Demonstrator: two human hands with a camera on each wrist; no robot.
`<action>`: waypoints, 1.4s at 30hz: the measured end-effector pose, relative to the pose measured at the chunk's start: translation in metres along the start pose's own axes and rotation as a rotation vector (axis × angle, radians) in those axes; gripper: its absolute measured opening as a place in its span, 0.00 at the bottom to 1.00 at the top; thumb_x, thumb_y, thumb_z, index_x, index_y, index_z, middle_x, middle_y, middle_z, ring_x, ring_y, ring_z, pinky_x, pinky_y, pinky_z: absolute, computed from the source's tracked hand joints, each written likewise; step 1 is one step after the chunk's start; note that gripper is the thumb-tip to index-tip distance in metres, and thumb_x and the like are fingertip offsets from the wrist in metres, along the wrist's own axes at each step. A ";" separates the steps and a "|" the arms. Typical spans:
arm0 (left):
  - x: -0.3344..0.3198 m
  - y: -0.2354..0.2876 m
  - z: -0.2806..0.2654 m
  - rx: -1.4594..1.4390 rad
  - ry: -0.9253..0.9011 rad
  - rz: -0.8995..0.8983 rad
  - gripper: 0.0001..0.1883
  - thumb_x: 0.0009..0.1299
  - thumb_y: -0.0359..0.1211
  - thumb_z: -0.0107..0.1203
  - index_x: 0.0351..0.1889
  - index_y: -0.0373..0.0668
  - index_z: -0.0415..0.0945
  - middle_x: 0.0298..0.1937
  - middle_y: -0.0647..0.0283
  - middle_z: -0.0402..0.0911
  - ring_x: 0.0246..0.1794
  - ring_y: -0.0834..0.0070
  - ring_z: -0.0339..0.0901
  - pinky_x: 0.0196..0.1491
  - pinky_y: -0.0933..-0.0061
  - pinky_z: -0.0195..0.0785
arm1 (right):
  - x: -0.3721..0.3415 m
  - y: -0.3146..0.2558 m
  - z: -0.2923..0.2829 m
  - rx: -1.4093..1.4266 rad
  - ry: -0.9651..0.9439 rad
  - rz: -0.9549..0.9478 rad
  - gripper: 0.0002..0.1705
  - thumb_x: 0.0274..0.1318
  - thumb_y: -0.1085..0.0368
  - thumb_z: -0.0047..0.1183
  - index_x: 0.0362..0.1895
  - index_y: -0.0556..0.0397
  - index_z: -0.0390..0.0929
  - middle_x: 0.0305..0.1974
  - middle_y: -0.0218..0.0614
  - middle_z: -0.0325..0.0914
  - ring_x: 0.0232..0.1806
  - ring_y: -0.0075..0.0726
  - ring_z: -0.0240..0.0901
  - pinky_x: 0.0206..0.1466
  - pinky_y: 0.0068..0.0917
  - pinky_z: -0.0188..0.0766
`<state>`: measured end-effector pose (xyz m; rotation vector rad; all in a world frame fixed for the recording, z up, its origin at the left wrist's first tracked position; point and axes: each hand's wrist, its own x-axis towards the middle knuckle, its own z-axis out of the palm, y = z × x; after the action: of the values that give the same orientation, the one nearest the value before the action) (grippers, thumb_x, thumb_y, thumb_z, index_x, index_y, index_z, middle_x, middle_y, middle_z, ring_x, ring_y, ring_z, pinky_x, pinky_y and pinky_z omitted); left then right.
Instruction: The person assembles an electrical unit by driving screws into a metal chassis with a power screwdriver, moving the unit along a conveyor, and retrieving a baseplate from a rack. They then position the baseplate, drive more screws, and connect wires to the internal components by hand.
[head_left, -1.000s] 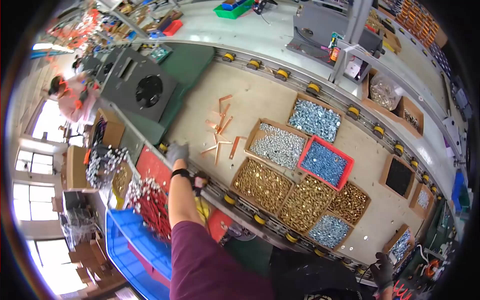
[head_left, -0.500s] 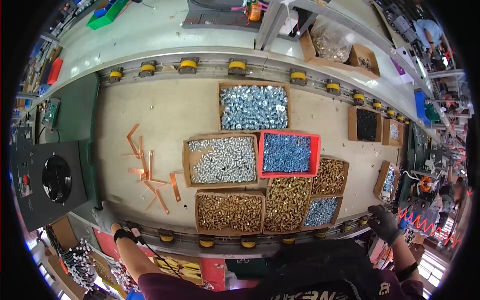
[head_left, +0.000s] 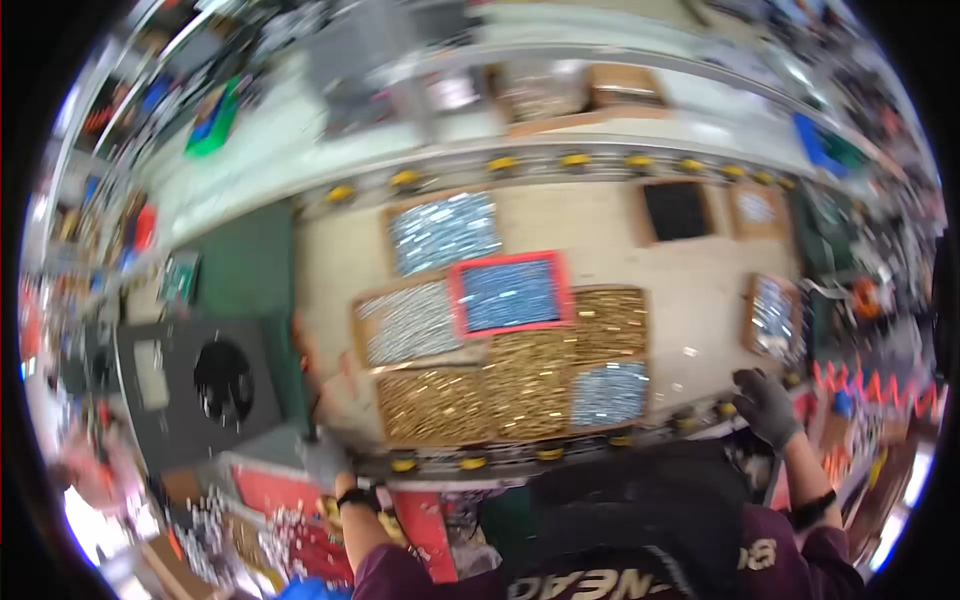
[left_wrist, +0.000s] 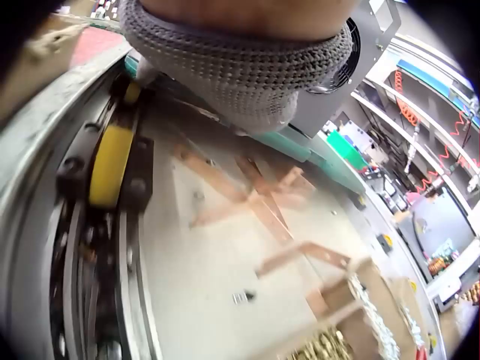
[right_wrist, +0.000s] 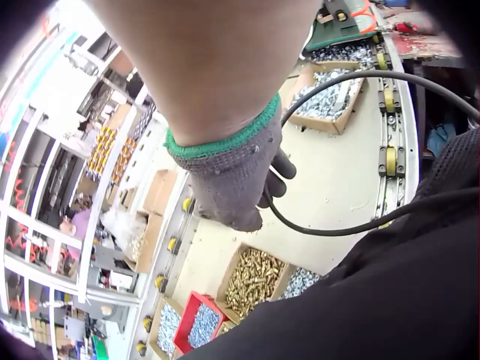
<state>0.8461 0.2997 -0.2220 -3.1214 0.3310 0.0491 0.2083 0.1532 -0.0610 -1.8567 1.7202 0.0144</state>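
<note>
My gloved left hand (head_left: 325, 458) is at the near right corner of a green board (head_left: 245, 270) that carries a dark grey panel (head_left: 150, 375) with a round black fan. In the left wrist view the back of the grey glove (left_wrist: 232, 82) hides the fingers, so I cannot tell whether they grip the board. Flat copper strips (left_wrist: 266, 214), some bent, lie loosely piled beside the board's edge. My gloved right hand (head_left: 768, 408) hovers near the right end of the front rail, fingers loosely curled. A black cable (right_wrist: 330, 231) loops past those fingers in the right wrist view.
Cardboard boxes of brass-coloured fasteners (head_left: 435, 405) and silver fasteners (head_left: 410, 325) stand mid-table around a red tray (head_left: 562, 300) of bluish fasteners. Rails with yellow rollers (head_left: 472, 463) edge the table. A small box (head_left: 770, 315) of silvery parts sits at the right.
The green board and its panel have come rightward towards the boxes, narrowing the gap where the copper strips lie. My left hand has moved with the board's corner. The head view has turned.
</note>
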 end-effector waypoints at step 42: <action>-0.840 0.283 -0.007 0.235 -0.848 1.784 0.28 0.64 0.43 0.51 0.61 0.43 0.66 0.66 0.48 0.62 0.65 0.56 0.61 0.64 0.64 0.56 | -0.334 0.661 -0.124 0.738 1.527 0.618 0.15 0.58 0.61 0.49 0.47 0.53 0.70 0.28 0.37 0.69 0.28 0.33 0.67 0.32 0.29 0.65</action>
<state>-0.0339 0.1988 -0.1881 -1.3304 2.3498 1.0320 -0.4938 0.4161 -0.0997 -0.5309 2.5187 -1.8741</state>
